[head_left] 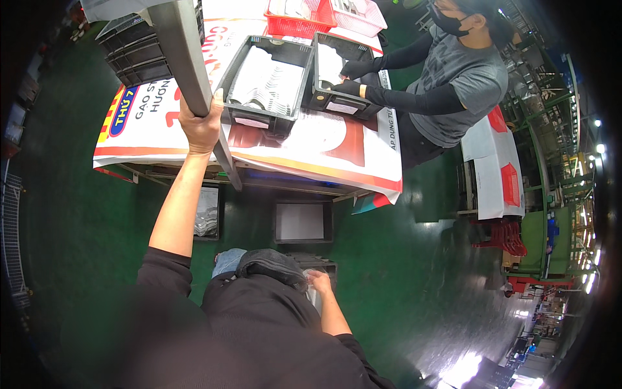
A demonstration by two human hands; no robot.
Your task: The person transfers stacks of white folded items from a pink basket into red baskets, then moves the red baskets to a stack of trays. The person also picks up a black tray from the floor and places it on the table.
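My left hand is wrapped round a grey metal post that rises at the near edge of the table. Low down beside my body, my right hand has its fingers curled at a dark crate. Something pale shows at those fingertips, too small to make out. Just right of the post, a black crate on the table holds a row of curved, pale metal-looking parts. A second black crate stands beside it, with a co-worker's dark-gloved hands in it.
A printed sheet covers the table. Red and pink baskets stand at its far side, stacked black crates at its left. On the green floor, near the table, sit two more crates. The co-worker stands at the right.
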